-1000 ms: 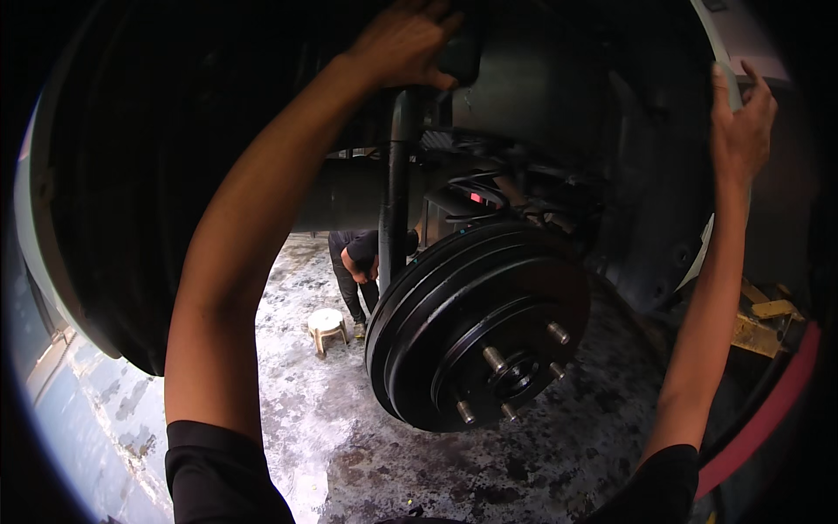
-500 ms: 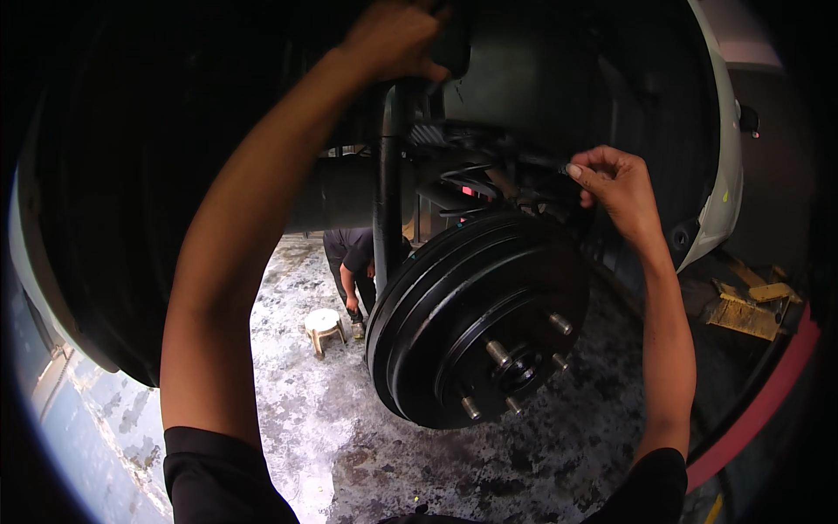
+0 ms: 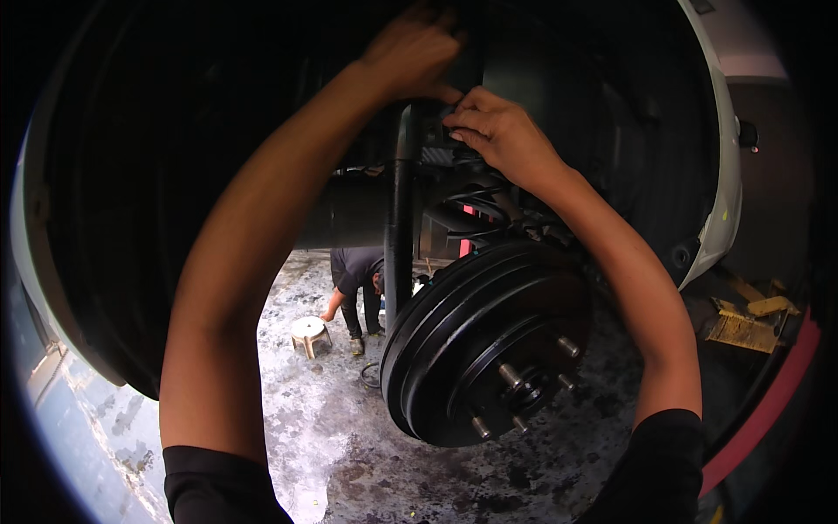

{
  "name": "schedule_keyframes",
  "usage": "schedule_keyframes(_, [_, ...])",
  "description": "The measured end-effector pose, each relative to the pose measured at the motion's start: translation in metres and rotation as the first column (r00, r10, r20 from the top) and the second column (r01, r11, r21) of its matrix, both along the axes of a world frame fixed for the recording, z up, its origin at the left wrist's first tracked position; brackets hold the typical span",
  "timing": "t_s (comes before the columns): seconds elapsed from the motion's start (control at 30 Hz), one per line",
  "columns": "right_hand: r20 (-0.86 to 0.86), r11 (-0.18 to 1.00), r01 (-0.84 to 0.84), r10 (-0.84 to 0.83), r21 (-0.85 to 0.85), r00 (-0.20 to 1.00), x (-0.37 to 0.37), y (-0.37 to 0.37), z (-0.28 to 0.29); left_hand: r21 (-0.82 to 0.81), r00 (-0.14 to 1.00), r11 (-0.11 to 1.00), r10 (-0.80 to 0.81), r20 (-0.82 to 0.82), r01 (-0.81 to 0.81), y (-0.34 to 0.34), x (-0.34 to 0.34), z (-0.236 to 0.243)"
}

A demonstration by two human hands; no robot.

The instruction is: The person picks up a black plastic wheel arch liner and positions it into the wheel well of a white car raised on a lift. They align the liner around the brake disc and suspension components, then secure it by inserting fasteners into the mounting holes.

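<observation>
Far left, the dark wheel arch (image 3: 105,218) curves round the whole scene and cuts off most of the light. Through the gap beneath it lies the wet, stained concrete floor (image 3: 323,410), where a small white stool (image 3: 309,332) stands, and just beside it another person (image 3: 358,284) in dark clothes bends over, well apart from the work up here.

The left hand (image 3: 415,52) reaches high into the shadow above the black upright strut (image 3: 402,218); its fingers look curled together on something at the top, though it is too dark to tell what they grip. Touching it, the right hand (image 3: 502,135) has its fingertips pinched together on a small dark fitting at the strut's head, just above the coil spring (image 3: 476,196).

Below both forearms hangs the black brake drum (image 3: 489,345), studs pointing outward, crowding the lower view. Far right, a white body panel (image 3: 720,201), yellow blocks (image 3: 742,327) on the ground and a red hose (image 3: 759,419).
</observation>
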State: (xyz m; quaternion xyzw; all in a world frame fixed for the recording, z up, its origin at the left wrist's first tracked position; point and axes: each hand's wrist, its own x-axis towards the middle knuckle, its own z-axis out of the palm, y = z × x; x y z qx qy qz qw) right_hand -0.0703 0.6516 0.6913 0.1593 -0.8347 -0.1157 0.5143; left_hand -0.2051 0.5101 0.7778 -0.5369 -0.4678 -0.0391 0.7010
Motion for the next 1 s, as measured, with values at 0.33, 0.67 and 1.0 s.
schedule_keyframes(0.33, [-0.205, 0.893, 0.227, -0.156, 0.389, 0.966, -0.029, 0.021, 0.0, 0.076, 0.998, 0.996, -0.05, -0.041, 0.053, 0.01, -0.007, -0.006])
schedule_keyframes(0.67, [-0.26, 0.813, 0.372, -0.28, 0.447, 0.924, -0.038, 0.019, 0.002, 0.126, 0.981, 0.982, -0.125, -0.15, 0.144, 0.021, -0.021, 0.0])
schedule_keyframes(1.0, [-0.385, 0.78, 0.445, -0.284, 0.44, 0.878, -0.048, 0.019, -0.002, 0.082, 0.98, 0.982, -0.16, -0.118, 0.17, 0.017, -0.019, 0.001])
